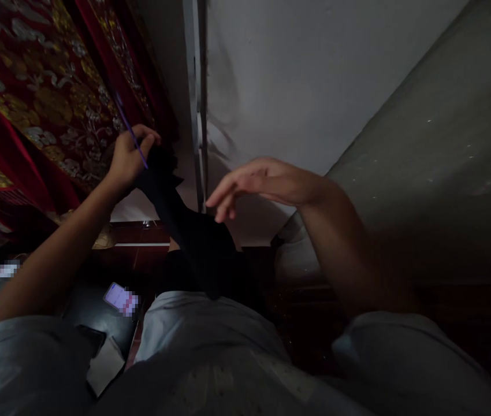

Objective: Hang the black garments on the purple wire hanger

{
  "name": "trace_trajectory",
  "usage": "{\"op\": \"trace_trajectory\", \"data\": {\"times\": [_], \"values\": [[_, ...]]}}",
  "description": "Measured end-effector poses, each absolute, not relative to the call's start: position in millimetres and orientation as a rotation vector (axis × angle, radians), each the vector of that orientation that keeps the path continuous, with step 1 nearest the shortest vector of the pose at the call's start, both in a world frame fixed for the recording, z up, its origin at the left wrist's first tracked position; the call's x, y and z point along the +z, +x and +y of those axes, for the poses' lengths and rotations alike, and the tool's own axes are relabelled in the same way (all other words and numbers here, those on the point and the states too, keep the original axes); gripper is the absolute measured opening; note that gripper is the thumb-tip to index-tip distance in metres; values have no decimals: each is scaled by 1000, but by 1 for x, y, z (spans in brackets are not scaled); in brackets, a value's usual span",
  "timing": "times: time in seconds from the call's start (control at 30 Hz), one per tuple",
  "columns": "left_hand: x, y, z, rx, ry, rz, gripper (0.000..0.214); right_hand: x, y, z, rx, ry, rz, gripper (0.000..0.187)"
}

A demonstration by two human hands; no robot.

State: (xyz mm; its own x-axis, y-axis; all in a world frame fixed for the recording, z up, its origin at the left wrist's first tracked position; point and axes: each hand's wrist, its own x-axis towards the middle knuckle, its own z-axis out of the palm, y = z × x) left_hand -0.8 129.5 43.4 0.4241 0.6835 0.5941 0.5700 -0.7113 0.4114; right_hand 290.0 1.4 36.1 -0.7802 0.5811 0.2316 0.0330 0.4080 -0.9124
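My left hand (129, 156) is raised at the left and closed round the top of a black cloth (193, 231), with a thin purple stick (130, 130) pinched in the same fingers. The cloth hangs down from that hand toward my lap. My right hand (256, 182) hovers to the right of the cloth with its fingers stretched out and loosely apart, holding nothing and not touching the cloth.
A red and gold embroidered fabric (41, 86) fills the upper left. A white wall (306, 75) with a vertical metal strip (196, 86) is behind. A lit phone (119, 297) and a white box (104, 364) lie low at the left. A grey surface (445, 162) rises at right.
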Motion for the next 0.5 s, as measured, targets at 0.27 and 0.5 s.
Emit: {"op": "trace_trajectory", "data": {"times": [0.27, 0.5], "values": [[39, 34, 72, 733, 2770, 646, 51, -50, 259, 55, 245, -1077, -2139, 92], [30, 70, 42, 713, 2636, 383, 60, -112, 214, 54, -99, -1045, -1889, 63]]}}
